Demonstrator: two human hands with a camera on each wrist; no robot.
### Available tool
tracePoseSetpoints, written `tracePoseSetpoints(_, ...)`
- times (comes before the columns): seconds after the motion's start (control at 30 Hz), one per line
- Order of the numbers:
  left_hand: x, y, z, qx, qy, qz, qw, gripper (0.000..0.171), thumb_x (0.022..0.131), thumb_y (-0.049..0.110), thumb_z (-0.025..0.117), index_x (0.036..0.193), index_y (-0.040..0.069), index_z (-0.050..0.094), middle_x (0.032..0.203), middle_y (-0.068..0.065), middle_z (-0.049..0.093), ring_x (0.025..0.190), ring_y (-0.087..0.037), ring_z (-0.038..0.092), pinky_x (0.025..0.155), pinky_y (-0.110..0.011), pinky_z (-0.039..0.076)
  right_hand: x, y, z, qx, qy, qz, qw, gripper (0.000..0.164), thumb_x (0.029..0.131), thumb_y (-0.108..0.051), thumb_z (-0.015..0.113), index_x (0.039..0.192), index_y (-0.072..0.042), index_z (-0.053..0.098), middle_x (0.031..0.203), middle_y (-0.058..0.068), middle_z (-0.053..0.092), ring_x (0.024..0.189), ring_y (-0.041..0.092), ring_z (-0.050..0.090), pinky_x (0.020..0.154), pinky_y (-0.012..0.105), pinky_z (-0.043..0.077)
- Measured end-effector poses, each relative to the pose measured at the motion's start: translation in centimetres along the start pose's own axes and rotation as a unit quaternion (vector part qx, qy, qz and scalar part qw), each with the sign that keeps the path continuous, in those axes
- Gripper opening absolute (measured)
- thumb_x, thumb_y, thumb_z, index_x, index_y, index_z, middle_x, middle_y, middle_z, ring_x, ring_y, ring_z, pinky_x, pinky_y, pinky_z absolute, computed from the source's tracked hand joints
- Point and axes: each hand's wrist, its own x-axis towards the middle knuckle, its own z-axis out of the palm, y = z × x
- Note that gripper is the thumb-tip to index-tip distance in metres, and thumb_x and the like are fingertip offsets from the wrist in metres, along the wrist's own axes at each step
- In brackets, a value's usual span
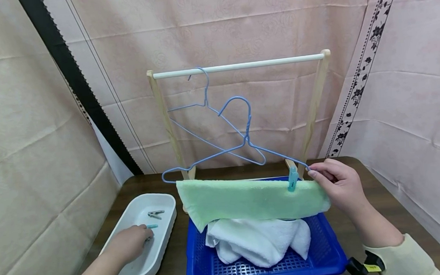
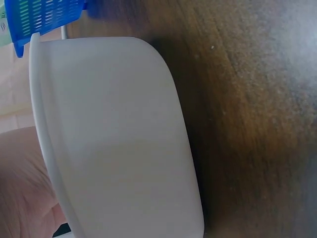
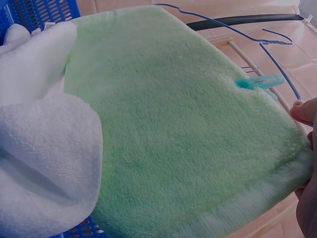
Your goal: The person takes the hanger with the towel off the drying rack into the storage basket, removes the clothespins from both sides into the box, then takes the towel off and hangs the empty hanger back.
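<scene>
My right hand (image 1: 340,184) pinches the right end of a blue wire hanger (image 1: 247,137). A light green towel (image 1: 243,197) hangs along that hanger's lower bar, and a teal clothespin (image 1: 292,179) clips it near the right end. In the right wrist view the towel (image 3: 178,129) spreads wide, with the thumb (image 3: 303,111) on the wire at the edge. Down inside a white tray (image 1: 124,274), my left hand (image 1: 129,244) reaches beside a teal clothespin (image 1: 152,226). Its fingertips are hidden, so any grip does not show. A grey clothespin (image 1: 155,213) lies farther back in the tray.
Below the green towel stands a blue basket (image 1: 329,249) with a white towel (image 1: 258,241) in it. Behind is a wooden rack with a white rail (image 1: 238,66), where another blue hanger (image 1: 206,91) hangs at the left. Curtains surround the brown table (image 1: 349,226).
</scene>
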Motion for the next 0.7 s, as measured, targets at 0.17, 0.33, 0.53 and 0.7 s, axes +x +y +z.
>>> tracePoseSetpoints(0.17, 0.02, -0.11, 0.19, 0.000, -0.003, -0.002, 1.0000, 0.020, 0.085, 0.000, 0.066, 0.096, 0.016, 0.072, 0.083, 0.002, 0.058, 0.071, -0.016, 0.055, 0.066, -0.038, 0.049, 0.03, -0.15, -0.03, 0.001, 0.000, 0.001, 1.000, 0.022, 0.075, 0.024, 0.069, 0.089, 0.007, 0.072, 0.064, 0.000, 0.041, 0.058, 0.006, 0.035, 0.047, 0.022, 0.028)
tracePoseSetpoints(0.33, 0.04, -0.15, 0.25, -0.005, 0.004, 0.001, 1.0000, 0.020, 0.083, 0.000, 0.066, 0.094, 0.016, 0.071, 0.081, 0.003, 0.056, 0.070, -0.016, 0.052, 0.065, -0.038, 0.047, -0.17, 0.07, -0.07, 0.000, -0.002, 0.007, 1.000, 0.027, 0.074, 0.024, 0.070, 0.091, 0.004, 0.073, 0.065, 0.000, 0.043, 0.059, 0.006, 0.037, 0.047, 0.022, 0.030)
tracePoseSetpoints(0.53, 0.25, -0.21, 0.21, -0.013, -0.013, -0.012, 0.9998, 0.022, 0.085, 0.001, 0.065, 0.098, 0.016, 0.071, 0.086, 0.003, 0.058, 0.073, -0.016, 0.053, 0.069, -0.039, 0.048, -0.28, 0.17, -0.08, 0.001, -0.002, 0.010, 1.000, 0.029, 0.073, 0.023, 0.071, 0.092, 0.002, 0.074, 0.065, -0.001, 0.043, 0.060, 0.006, 0.037, 0.046, 0.022, 0.030)
tracePoseSetpoints(0.7, 0.35, -0.28, 0.27, -0.015, -0.019, -0.013, 0.9996, 0.022, 0.086, 0.000, 0.064, 0.099, 0.017, 0.071, 0.089, 0.002, 0.060, 0.076, -0.016, 0.054, 0.070, -0.039, 0.048, -0.27, 0.13, -0.09, 0.005, -0.001, 0.010, 1.000, 0.028, 0.073, 0.023, 0.071, 0.092, 0.002, 0.074, 0.065, -0.001, 0.043, 0.059, 0.006, 0.037, 0.047, 0.022, 0.030)
